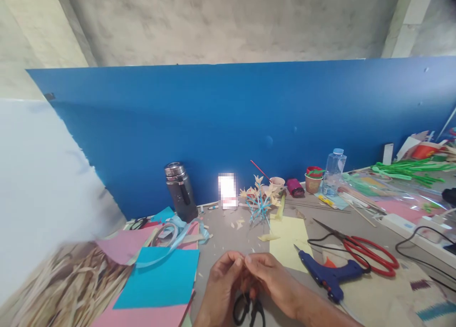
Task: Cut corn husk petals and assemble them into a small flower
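Centrally: left hand [223, 282] and right hand [272, 279], fingertips pinched closed, nearly meeting; anything gripped, too obscured to tell. Black scissors [235, 312], on table [221, 229], just below hands. Glue gun [329, 275], rightward.

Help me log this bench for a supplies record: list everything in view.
Partition: one, blue, back
Flask: one, black, back left
Dried strips: pile, tan, front left
Sheets: several, turquoise and pink, left; yellow, centre right
Ribbon: light blue, over left sheets
Blurred object: one, white, back centre
Floral piece: one, cream and blue, centre
Bottle: one, clear, back right
Red-handled scissors: one pair, right
Black-handled scissors: one pair, front centre
Glue gun: one, blue, right
Small items: uncounted
Left hand, right hand: bare, front centre, fingertips pinched
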Motion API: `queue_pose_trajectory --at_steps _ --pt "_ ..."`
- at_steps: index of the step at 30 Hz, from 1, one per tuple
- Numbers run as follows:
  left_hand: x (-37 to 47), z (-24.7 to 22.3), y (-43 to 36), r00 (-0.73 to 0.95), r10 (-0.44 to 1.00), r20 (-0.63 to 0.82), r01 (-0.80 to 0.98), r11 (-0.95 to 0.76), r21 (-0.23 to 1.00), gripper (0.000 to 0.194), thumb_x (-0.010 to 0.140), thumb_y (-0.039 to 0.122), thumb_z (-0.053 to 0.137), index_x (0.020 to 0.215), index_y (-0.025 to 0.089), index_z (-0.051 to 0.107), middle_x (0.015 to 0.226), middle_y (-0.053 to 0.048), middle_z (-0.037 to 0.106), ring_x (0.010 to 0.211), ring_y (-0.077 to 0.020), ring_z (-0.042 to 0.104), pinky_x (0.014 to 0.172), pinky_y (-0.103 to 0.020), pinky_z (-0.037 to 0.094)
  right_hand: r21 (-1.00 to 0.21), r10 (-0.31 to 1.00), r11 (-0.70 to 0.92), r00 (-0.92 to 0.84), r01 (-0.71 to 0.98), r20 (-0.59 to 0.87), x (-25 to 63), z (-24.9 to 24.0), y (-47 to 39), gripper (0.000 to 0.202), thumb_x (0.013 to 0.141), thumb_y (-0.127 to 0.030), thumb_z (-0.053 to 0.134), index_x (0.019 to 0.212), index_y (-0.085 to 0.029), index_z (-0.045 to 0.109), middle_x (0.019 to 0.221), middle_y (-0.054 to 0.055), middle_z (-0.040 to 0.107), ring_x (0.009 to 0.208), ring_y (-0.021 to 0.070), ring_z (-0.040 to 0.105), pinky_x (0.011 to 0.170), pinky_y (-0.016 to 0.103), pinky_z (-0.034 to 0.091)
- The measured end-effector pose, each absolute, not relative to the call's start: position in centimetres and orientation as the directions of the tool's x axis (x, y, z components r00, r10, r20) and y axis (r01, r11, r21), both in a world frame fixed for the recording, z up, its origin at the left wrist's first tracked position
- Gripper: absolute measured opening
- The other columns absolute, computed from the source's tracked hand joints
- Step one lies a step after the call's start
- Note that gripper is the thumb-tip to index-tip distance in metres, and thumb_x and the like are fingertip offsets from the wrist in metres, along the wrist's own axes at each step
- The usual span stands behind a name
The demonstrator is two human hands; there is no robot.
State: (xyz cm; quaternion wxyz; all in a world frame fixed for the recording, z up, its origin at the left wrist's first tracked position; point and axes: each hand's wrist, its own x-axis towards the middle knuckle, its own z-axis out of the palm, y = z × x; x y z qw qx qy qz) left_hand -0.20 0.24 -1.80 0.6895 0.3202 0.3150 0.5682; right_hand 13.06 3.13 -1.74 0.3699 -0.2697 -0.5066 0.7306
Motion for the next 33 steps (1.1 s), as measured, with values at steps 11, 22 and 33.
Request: queue_pose_trajectory --at_steps 11,22,33 --pt "-0.3 -1.6 0.0 0.146 0.986 -0.085 -0.563 0.154 0.812 0.030 0.079 0.042 0.075 0.072 0.017 0.060 0.057 0.000 0.055 0.055 -0.0145 0.055 0.059 -0.028 0.043 -0.921 0.803 -0.248 -0.595 -0.301 -0.021 13.1 -2.4 3.5 0.048 0.079 -0.057 0.072 0.076 -0.009 0.073 0.069 0.006 0.064 0.061 0.0111 0.053 0.056 0.022 0.036" --pt "-0.6 -1.6 0.1 0.010 0.992 -0.129 -0.528 0.114 0.841 0.033 0.068 0.038 0.084 0.070 0.015 0.061 0.065 -0.003 0.063 0.061 -0.0143 0.059 0.061 -0.026 0.044 -0.992 0.859 -0.065 -0.512 -0.104 -0.003 13.6 -0.8 3.2 0.050 0.072 -0.061 0.075 0.065 -0.012 0.066 0.057 -0.001 0.052 0.055 0.0098 0.044 0.054 0.024 0.034" --pt "-0.1 -0.5 -0.5 0.051 0.984 -0.173 -0.550 0.172 0.817 0.033 0.068 0.037 0.083 0.068 0.016 0.058 0.058 -0.002 0.060 0.055 -0.0132 0.056 0.055 -0.024 0.041 -0.997 0.870 -0.053 -0.493 -0.048 -0.022 13.3 -1.2 3.2 0.038 0.079 -0.049 0.069 0.069 -0.013 0.068 0.061 0.003 0.063 0.055 0.0108 0.049 0.054 0.024 0.036"
